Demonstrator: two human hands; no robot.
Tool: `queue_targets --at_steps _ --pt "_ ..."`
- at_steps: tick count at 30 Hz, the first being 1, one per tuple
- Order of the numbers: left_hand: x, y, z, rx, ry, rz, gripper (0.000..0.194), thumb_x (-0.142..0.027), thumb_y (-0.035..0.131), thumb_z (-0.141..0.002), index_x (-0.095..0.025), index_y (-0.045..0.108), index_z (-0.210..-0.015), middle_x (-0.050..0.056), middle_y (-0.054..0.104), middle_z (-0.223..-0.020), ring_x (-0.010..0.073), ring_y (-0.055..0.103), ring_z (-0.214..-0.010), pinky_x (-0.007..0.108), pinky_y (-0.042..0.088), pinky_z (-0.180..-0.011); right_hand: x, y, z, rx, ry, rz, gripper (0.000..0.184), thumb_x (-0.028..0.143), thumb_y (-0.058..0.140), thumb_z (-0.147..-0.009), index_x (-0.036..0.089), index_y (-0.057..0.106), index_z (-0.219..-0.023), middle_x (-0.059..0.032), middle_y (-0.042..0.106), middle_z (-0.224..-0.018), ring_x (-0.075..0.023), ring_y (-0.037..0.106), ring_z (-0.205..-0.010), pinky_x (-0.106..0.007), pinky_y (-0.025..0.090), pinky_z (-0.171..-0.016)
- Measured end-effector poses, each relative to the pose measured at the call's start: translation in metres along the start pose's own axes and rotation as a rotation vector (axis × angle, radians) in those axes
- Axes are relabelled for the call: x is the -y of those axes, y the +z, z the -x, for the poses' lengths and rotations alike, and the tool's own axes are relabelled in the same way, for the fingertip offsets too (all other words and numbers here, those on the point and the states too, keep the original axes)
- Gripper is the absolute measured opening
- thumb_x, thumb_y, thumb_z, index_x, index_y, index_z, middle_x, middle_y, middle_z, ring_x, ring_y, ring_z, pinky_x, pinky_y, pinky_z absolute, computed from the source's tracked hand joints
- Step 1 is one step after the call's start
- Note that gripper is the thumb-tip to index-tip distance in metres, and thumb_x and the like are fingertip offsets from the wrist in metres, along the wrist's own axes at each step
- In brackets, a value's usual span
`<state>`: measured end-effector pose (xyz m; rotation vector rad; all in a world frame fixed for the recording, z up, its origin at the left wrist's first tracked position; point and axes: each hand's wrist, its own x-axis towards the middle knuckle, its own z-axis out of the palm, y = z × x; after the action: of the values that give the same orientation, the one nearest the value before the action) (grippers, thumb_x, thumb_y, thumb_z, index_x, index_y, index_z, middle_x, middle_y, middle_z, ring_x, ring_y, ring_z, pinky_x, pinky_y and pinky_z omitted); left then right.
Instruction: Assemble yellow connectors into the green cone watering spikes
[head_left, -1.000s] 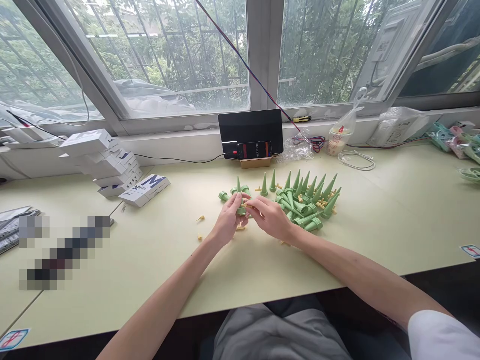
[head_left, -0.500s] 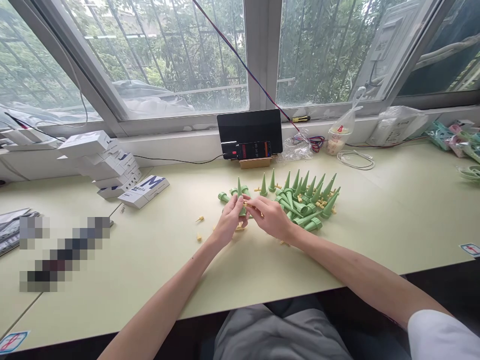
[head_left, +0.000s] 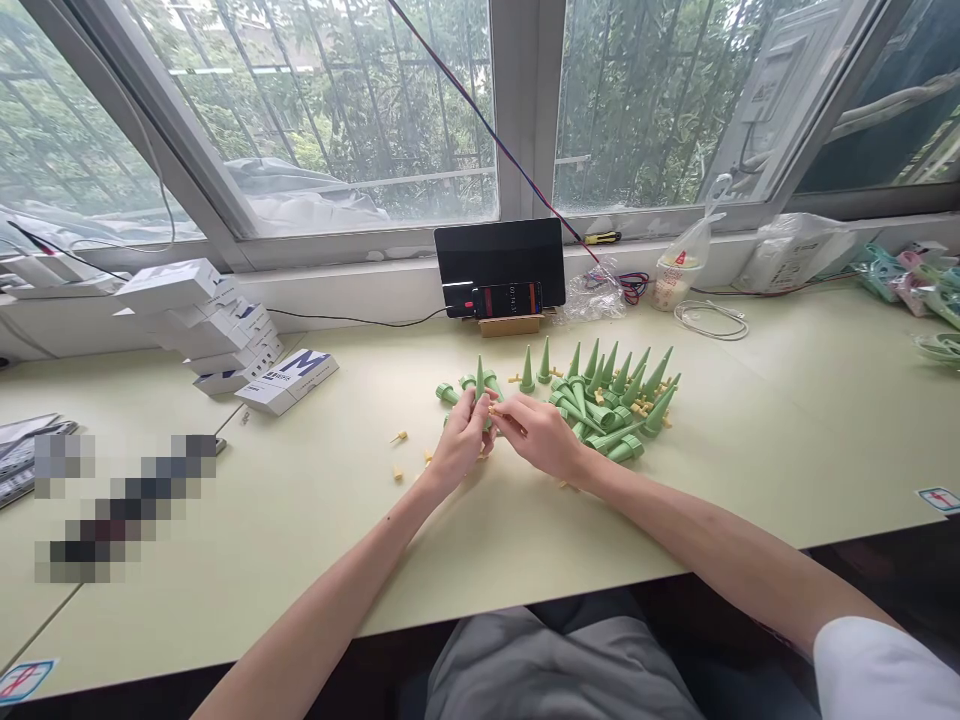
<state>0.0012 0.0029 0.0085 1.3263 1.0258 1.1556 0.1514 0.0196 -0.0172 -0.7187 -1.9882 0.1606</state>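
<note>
Left hand, angled toward one o'clock, closes round an upright cone; right hand, toward ten, pinches a yellow piece.

Bright daylight through the windows; soft shadows, stretched edges.

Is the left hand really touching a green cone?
Touching. The head view shows the green cone rising out of the left hand, with the thumb across its lower part.
</note>
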Motion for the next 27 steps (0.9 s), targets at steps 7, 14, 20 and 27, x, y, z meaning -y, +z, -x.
queue_targets --at_steps 7,14,20,27 --pt "0.0012 -0.001 -0.0008 0.018 0.009 0.005 0.033 -0.053 0.057 -0.09 -0.02 0.052 -0.09 -0.003 0.047 -0.07 0.0077 0.045 -0.053 0.018 0.037 -0.04 -0.0011 0.0008 -0.0001 -0.008 -0.012 -0.041 0.023 0.027 0.047 -0.102 0.02 0.062 -0.086 -0.0045 0.065 -0.077 -0.0146 0.062 -0.067 -0.025 0.046 -0.061" --pt "-0.002 0.0 0.0009 0.025 0.005 -0.003 0.032 -0.052 0.056 -0.091 -0.02 0.049 -0.088 -0.005 0.045 -0.069 0.0063 0.043 -0.051 0.018 0.037 -0.04 -0.0019 0.001 -0.0006 -0.019 -0.031 -0.063 0.025 0.027 0.046 -0.103 0.019 0.062 -0.085 -0.0051 0.069 -0.078 -0.015 0.064 -0.069 -0.025 0.048 -0.062" --pt "-0.0023 -0.0001 0.0006 0.031 0.0 -0.006 0.032 -0.051 0.056 -0.091 -0.02 0.047 -0.085 -0.005 0.046 -0.07 0.0053 0.041 -0.049 0.018 0.034 -0.04 -0.0016 -0.0002 -0.0009 0.001 0.001 -0.062 0.024 0.029 0.047 -0.103 0.019 0.062 -0.087 -0.0053 0.069 -0.078 -0.0153 0.063 -0.068 -0.026 0.048 -0.062" --pt "-0.0037 0.0003 0.0014 0.036 0.002 -0.004 0.034 -0.051 0.058 -0.09 -0.02 0.047 -0.084 -0.004 0.048 -0.068 0.0052 0.041 -0.048 0.018 0.034 -0.04 -0.0011 -0.0007 -0.0003 0.026 0.042 -0.066 0.024 0.03 0.048 -0.102 0.018 0.062 -0.087 -0.0051 0.069 -0.077 -0.0145 0.061 -0.066 -0.025 0.047 -0.063"
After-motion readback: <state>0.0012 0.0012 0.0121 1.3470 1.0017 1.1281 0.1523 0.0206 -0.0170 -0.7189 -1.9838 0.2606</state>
